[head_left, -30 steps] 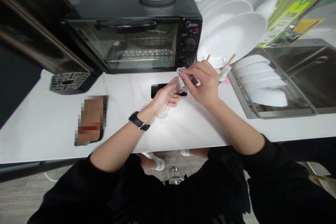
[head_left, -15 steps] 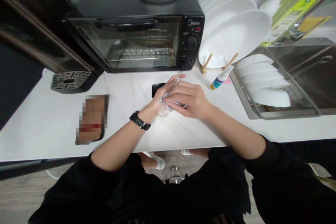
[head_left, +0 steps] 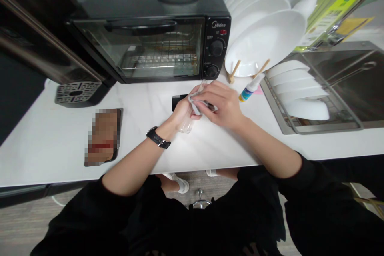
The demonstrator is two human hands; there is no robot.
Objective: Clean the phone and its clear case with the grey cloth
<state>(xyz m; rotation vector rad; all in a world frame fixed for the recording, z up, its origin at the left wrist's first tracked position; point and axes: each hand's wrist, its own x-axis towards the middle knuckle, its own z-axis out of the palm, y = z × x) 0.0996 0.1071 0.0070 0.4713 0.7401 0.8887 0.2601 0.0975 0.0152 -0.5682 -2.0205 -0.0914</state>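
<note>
My left hand (head_left: pixel 180 112) is closed around a clear glass tube (head_left: pixel 187 122) held at a slant over the white counter (head_left: pixel 54 144). My right hand (head_left: pixel 223 104) is closed on a small white cloth (head_left: pixel 196 104) pressed against the tube's upper part. Both hands meet just in front of a black toaster oven (head_left: pixel 150 36). A flat black object (head_left: pixel 177 102) lies on the counter, partly hidden behind my hands. A watch (head_left: pixel 158 138) sits on my left wrist.
A small white bottle with a blue label (head_left: pixel 250 89) lies right of my hands. White plates (head_left: pixel 264 36) stand in a wooden rack, more dishes (head_left: pixel 303 96) in a metal tray by the sink. A blurred flat item (head_left: pixel 103 136) lies to the left.
My right hand with the cloth slid down the tube toward its lower end, then came back up a little. The left hand stayed almost where it was.
</note>
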